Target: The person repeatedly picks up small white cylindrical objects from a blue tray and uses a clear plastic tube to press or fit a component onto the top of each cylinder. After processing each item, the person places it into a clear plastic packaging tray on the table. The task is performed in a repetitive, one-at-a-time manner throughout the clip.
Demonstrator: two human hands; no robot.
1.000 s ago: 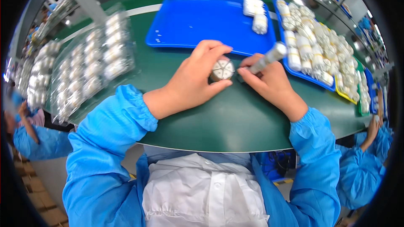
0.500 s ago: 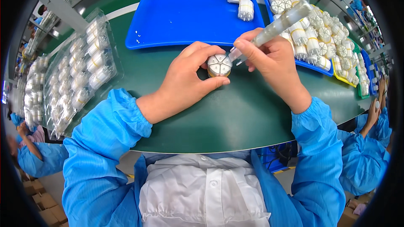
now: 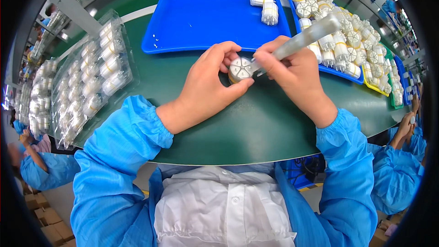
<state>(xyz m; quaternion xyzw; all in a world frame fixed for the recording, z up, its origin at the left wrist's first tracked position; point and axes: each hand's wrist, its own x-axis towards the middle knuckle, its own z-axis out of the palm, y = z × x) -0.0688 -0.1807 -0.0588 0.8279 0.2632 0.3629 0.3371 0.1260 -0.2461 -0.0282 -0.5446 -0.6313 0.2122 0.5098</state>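
A round white bundle (image 3: pixel 240 68), its top face split into wedge segments, is gripped between the thumb and fingers of my left hand (image 3: pixel 202 81). Its segmented face points up toward me. My right hand (image 3: pixel 297 72) is closed around a long, translucent, pen-shaped tool (image 3: pixel 310 37) whose thick end slants up to the right. The tool's narrow tip comes to the right rim of the bundle; whether it touches cannot be made out. Both hands are above the green table (image 3: pixel 238 128), just in front of the blue tray (image 3: pixel 196 18).
Several white cylinders (image 3: pixel 270 13) sit in the blue tray's right corner. At right, another blue tray (image 3: pixel 340 74) and a yellow tray (image 3: pixel 377 88) are heaped with similar cylinders. Clear plastic blister trays (image 3: pixel 112 64) hold more at left. Co-workers in blue sleeves (image 3: pixel 395 174) sit on both sides.
The bundle's face has turned and tilted slightly in my left hand, and its fingers have shifted. The tool's thick end has dipped a little. The whole view has shifted slightly.
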